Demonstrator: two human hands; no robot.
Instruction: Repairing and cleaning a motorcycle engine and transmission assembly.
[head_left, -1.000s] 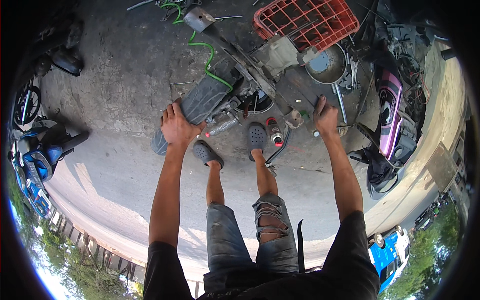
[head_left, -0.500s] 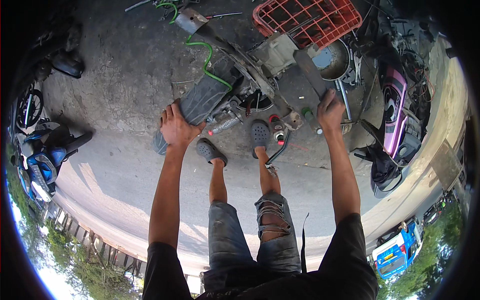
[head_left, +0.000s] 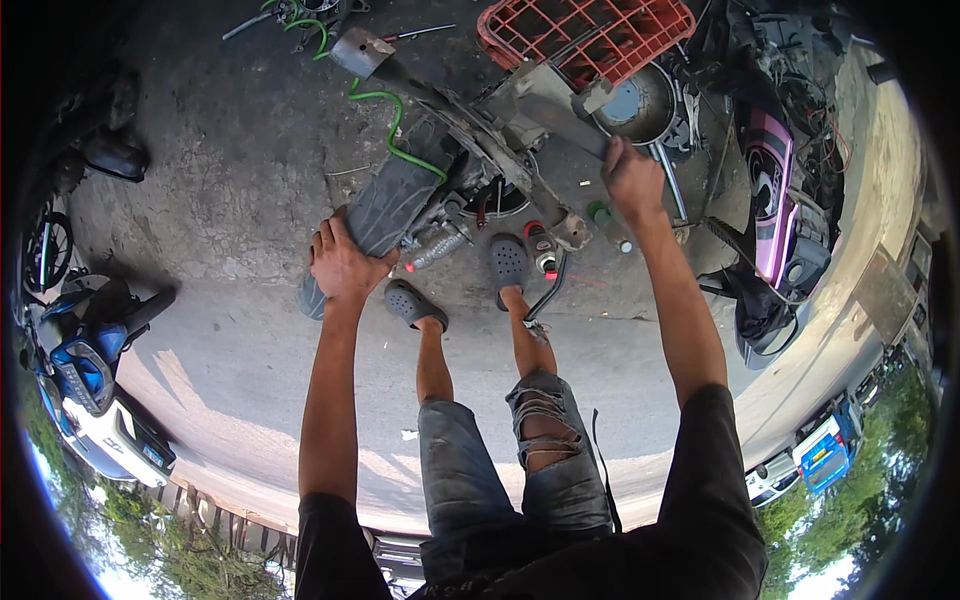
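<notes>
A worn black motorcycle tyre (head_left: 385, 212) slants across the ground, fixed to a dirty frame and engine assembly (head_left: 455, 115). My left hand (head_left: 345, 260) is wrapped over the tyre's near end, fingers on its left side and thumb on its right. In my right hand (head_left: 634, 182) is a flat dark bar (head_left: 565, 122), closed in my fist by its near end. Its far end is over the grey metal part of the assembly; blur hides whether they touch. A green coiled hose (head_left: 400, 145) lies across the tyre. By my right foot stands a red-and-dark bottle (head_left: 541, 250).
A red plastic crate (head_left: 590, 38) and a round metal pan (head_left: 640, 105) sit beyond the assembly. A green bottle (head_left: 606, 222) lies below my right hand. Pink motorcycle bodywork (head_left: 768, 190) is at the right, a blue motorcycle (head_left: 85, 355) at the left.
My right hand has moved left and away from me, swinging the flat bar over the assembly. My left hand keeps its hold on the tyre. The whole view has shifted slightly.
</notes>
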